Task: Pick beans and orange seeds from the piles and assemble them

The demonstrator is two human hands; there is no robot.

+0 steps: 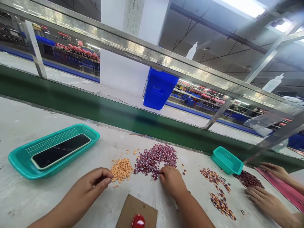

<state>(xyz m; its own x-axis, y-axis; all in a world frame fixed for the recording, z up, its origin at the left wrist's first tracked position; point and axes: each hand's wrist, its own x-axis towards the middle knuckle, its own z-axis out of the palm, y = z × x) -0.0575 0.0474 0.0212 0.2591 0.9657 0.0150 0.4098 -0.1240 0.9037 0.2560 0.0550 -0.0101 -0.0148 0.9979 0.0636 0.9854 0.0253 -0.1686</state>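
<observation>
My left hand (95,183) rests on the white table with its fingers curled into a pinch, beside a small orange pile of seeds (121,169); what it holds is hidden. My right hand (171,180) lies knuckles up at the near edge of a dark red speckled bean pile (155,158), fingertips closed among the beans. A few loose orange bits lie between the two piles.
A teal basket (21,158) with a phone (59,150) in it sits at left. A brown card (133,210) bearing a red dome (138,221) lies near me. At right, another person's hands (268,199) work among more beans (248,179) near a small teal tray (226,160). A green conveyor (118,115) runs behind.
</observation>
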